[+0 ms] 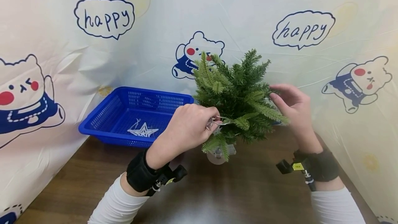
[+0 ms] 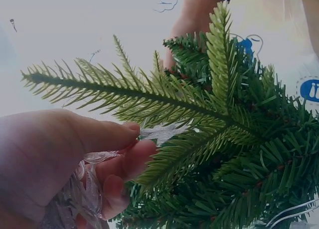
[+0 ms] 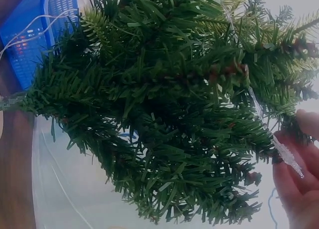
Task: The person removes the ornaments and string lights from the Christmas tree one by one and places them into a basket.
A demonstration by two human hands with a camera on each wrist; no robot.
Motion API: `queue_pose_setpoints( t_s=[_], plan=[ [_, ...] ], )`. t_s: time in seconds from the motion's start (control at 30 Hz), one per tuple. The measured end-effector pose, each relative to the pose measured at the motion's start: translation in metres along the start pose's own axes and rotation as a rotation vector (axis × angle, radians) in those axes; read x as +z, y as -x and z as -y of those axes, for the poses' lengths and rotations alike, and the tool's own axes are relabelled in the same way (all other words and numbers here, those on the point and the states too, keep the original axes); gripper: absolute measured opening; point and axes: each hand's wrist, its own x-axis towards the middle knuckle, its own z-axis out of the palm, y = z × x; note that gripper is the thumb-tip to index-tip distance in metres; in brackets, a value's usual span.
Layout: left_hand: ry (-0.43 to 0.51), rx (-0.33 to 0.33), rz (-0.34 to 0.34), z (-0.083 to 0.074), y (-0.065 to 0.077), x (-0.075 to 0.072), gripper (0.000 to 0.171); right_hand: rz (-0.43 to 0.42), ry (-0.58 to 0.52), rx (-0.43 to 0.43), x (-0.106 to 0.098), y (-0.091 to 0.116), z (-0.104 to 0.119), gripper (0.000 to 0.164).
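The tree (image 1: 239, 96) has rough needles of matt, plastic-looking green. The lights (image 2: 89, 189) look like clear, glossy plastic, their tips textured. The basket (image 1: 149, 103) is smooth, perforated plastic; the star (image 1: 143, 131) looks matt. The bench (image 1: 242, 189) shows wood grain under a soft sheen. The sleeves (image 1: 119, 199) are cloth, the straps (image 1: 138, 174) matt black fabric.

Tree (image 1: 239, 103) ran two greens: dark needles, paler yellow-green sprigs (image 2: 219, 54). Strand (image 2: 89, 189) was clear, silvery. Basket (image 1: 119, 138) was solid blue, walls pierced in a grid; star (image 1: 144, 130), white. Table (image 1: 248, 189) was brown, wood-grained. Backdrop (image 1: 149, 51) was pale, printed with navy-outlined, red-cheeked bears (image 1: 351, 91) and navy "happy" bubbles (image 1: 105, 18). Wristbands (image 1: 140, 172) were black; sleeves (image 1: 116, 201), white.
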Motion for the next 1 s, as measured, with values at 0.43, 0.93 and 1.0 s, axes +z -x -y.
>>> queue_pose_setpoints(
  t_s=[0.43,0.93,1.0],
  plan=[
    [0.047,-0.020,0.046,0.009,0.001,-0.006,0.011,-0.116,0.071,-0.081,0.006,0.006,0.000,0.019],
    [0.160,-0.090,0.128,0.020,0.002,-0.015,0.031,-0.208,0.273,-0.124,0.013,0.013,0.002,0.015],
    [0.159,-0.092,0.131,0.020,0.003,-0.016,0.034,-0.214,0.281,-0.127,0.014,0.013,0.003,0.015]
  ],
)
